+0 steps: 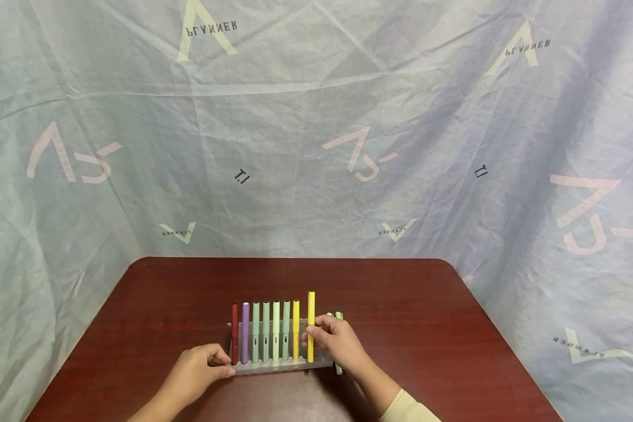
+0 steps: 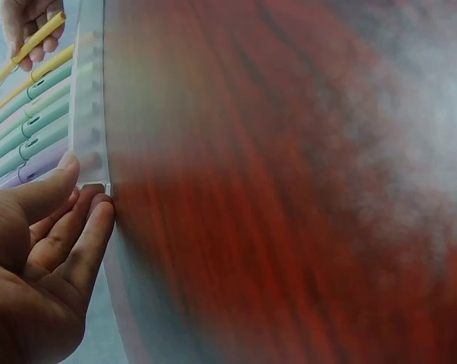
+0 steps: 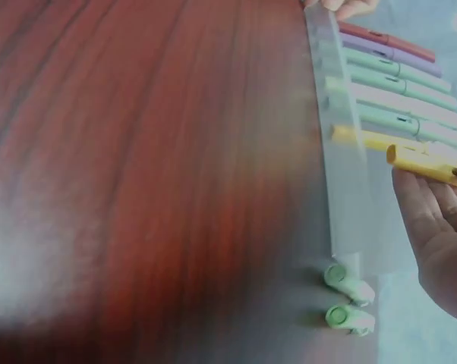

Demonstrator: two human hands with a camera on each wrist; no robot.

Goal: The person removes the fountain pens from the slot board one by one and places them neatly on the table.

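A translucent pen rack stands on the dark red table. In it stand a red pen, a purple pen, several pale green pens and a yellow pen. My right hand pinches a second yellow pen upright at the rack's right end, higher than the others. In the right wrist view this yellow pen has its lower tip just clear of the rack. My left hand holds the rack's left end between thumb and fingers.
Two more pale green pens sit on the table just past the rack's right end, partly behind my right hand. Pale printed sheeting walls in the table at the back and both sides.
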